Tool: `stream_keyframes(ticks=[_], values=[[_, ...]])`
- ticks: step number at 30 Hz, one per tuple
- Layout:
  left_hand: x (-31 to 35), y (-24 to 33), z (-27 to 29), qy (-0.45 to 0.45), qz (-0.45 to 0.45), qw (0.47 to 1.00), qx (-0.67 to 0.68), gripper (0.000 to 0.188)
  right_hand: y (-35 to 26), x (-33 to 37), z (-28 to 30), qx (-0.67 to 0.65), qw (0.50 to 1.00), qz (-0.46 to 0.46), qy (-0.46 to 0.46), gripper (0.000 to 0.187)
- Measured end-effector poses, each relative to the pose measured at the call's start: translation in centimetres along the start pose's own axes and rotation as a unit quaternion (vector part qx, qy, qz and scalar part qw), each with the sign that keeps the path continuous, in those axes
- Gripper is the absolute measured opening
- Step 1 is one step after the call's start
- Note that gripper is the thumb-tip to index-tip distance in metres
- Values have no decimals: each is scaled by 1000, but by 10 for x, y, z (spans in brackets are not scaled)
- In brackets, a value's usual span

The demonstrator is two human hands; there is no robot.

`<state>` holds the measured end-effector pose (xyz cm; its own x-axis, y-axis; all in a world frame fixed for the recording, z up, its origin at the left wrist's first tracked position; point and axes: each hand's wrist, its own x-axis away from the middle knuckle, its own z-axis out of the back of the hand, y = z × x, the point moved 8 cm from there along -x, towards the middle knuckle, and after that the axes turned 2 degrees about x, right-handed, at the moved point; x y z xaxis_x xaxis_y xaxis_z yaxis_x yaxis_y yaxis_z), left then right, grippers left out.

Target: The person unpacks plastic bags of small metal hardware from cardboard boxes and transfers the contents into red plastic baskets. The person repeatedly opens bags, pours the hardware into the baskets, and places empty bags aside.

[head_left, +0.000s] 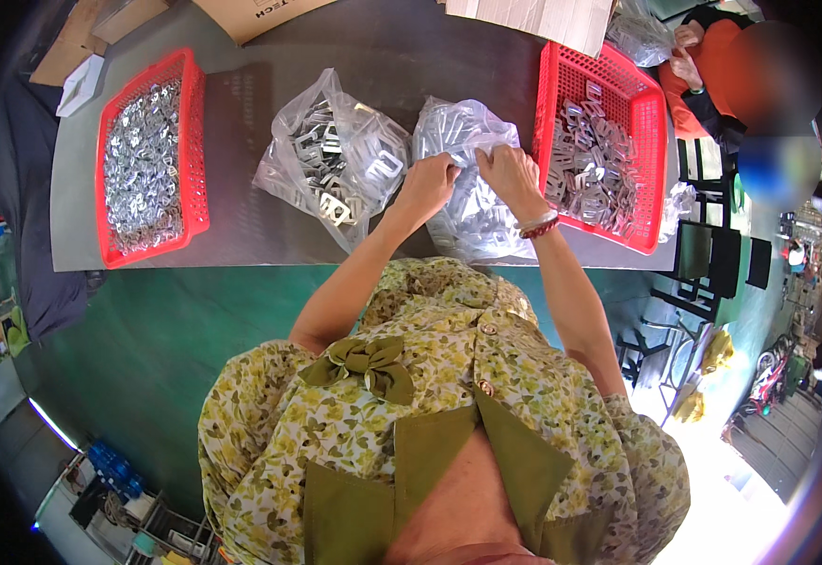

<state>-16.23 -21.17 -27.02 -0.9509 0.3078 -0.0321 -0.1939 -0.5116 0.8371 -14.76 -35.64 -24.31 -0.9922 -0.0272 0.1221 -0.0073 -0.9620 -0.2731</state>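
A clear plastic bag [472, 221] filled with small metal pieces lies at the table's near edge, right of the middle. My left hand [429, 185] pinches its upper left part. On the upper right of the same bag, my right hand [513, 177] has its fingers closed, with bracelets at the wrist. The plastic between the two hands looks gathered. Just left of it stands another clear bag [289, 141], its mouth open, holding flat metal buckle-like pieces [335, 208]. Close to my right hand is a red plastic basket [659, 151] with many similar metal pieces.
A second red basket [199, 160], full of small metal parts, sits at the table's left. Cardboard boxes [256, 17] line the far edge of the dark table [232, 94]. At the far right, a person in orange [712, 75] has hands near another plastic bag [639, 36].
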Motion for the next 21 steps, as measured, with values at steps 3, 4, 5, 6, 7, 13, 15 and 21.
stream_keyframes(ticks=[3, 4, 5, 6, 7, 13, 15, 21], values=[[2, 10, 11, -16, 25, 999, 22, 34, 18, 3, -21, -155, 987, 6, -34, 39], [2, 11, 14, -22, 38, 998, 34, 35, 23, 7, -26, -214, 975, 2, -65, 37], [4, 12, 11, -41, 39, 998, 37, 35, 23, 13, -27, -238, 967, 5, -90, 28], [2, 13, 6, -60, 40, 997, 41, 35, 23, 19, -28, -287, 952, -1, -110, 27], [-1, 13, 0, -79, 40, 995, 45, 36, 21, 24, -28, -334, 933, -8, -131, 26], [-21, -5, 2, 0, -66, 971, 229, 52, 14, 48, -18, -597, 781, -33, -180, 21], [-21, 7, 19, -3, -68, 982, 178, 53, 12, 54, -18, -618, 757, -45, -205, 21], [-14, 67, 4, -82, -332, 929, -140, 37, 1, 48, -9, -561, 780, 6, -277, 24]])
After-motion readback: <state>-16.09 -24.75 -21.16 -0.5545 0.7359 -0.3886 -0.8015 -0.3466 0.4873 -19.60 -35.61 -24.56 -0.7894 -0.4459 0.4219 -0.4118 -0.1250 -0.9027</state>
